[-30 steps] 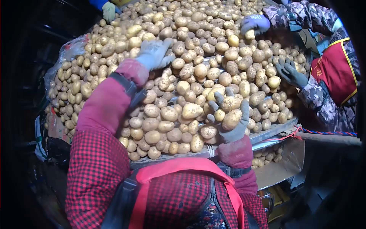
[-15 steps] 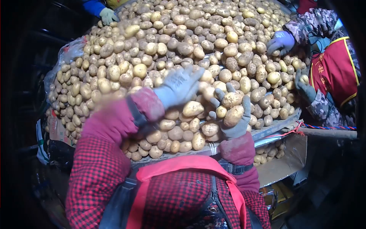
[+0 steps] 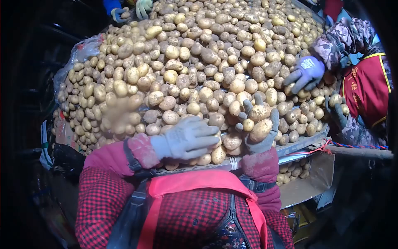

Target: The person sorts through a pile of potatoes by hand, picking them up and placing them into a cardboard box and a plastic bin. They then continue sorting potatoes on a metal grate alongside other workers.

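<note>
The left hand, grey-gloved, is coming back toward the body: 1 s ago it was reaching far up the potato heap, half a sec ago it was sweeping down, and now it's lying flat w/ fingers spread over the potatoes at the near edge of the bench. Whether it's gripping anything underneath can't be told; it's looking like it's raking spuds toward the front. A blurred potato is showing left of it, prob. rolling.

The right hand is hardly shifting vs the earlier frames: palm up, fingers half curled, cradling a large potato plus a couple of smaller ones, just right of the left hand, at the heap's near edge.

Further right, a co-worker's blue-gloved hand is pressing on the heap, and their dark-gloved hand is holding a potato. Below the bench edge, a cardboard box is holding more spuds. Top left, another person's gloves are working the far side. The heap itself is crowding every reach.
</note>
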`<action>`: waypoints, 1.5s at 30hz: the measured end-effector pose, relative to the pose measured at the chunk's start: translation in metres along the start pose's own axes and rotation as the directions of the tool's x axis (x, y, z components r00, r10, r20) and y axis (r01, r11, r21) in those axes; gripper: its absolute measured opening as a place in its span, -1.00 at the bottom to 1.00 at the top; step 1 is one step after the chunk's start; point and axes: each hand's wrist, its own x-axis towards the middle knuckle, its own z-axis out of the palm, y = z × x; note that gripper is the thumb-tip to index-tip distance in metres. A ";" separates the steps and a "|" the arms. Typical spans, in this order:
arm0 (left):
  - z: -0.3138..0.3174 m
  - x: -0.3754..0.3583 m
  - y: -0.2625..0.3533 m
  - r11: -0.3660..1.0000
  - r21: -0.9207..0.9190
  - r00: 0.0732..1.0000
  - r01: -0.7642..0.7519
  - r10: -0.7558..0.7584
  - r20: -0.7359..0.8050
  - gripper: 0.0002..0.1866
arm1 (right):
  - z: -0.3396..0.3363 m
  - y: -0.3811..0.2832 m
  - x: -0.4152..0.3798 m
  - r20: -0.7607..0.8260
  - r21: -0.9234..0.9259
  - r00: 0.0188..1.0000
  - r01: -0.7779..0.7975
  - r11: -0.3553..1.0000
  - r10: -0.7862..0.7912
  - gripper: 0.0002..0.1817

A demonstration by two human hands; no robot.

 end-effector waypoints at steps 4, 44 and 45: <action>-0.052 -0.004 -0.031 0.954 0.093 0.943 0.284 -0.261 -0.205 -0.51 | -0.002 0.000 0.001 0.020 0.044 0.999 -0.037 0.998 0.036 -0.16; -0.061 -0.006 -0.082 0.687 0.365 0.737 0.628 -0.676 0.003 -0.47 | 0.002 -0.001 0.002 0.012 0.019 0.999 -0.042 0.999 0.042 -0.18; -0.060 -0.005 -0.079 0.699 0.282 0.739 0.657 -0.671 -0.060 -0.48 | 0.001 -0.001 0.003 0.061 0.040 0.995 -0.079 0.996 0.076 -0.17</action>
